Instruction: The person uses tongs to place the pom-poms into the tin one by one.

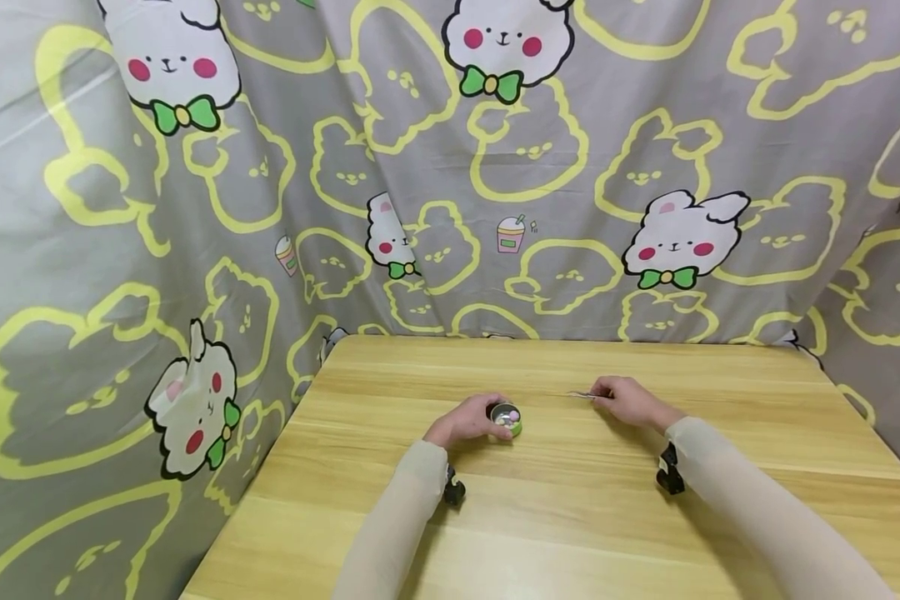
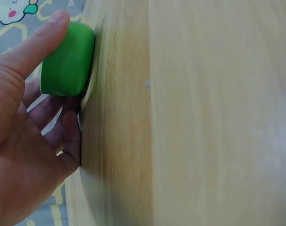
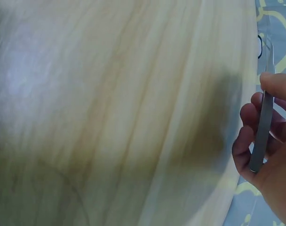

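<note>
My left hand [image 1: 471, 418] grips a small round green tin [image 2: 68, 63] between thumb and fingers, on the table left of centre. The tin stands with its mouth up; the head view shows a shiny inside with a pink ball [image 1: 513, 415] and some pale yellowish pieces in it. To the right, my right hand [image 1: 633, 403] pinches a pair of metal tweezers [image 3: 262, 132] between thumb and fingers. Their thin tips [image 1: 574, 393] point left towards the tin, a gap away from it, with nothing seen between them.
The wooden table [image 1: 540, 517] reaches back to a grey curtain [image 1: 435, 167] printed with white rabbits and yellow outlines. Another stretch of curtain hangs along the left side. A black wrist camera mount [image 1: 454, 487] sits under the left wrist, another [image 1: 671, 471] under the right.
</note>
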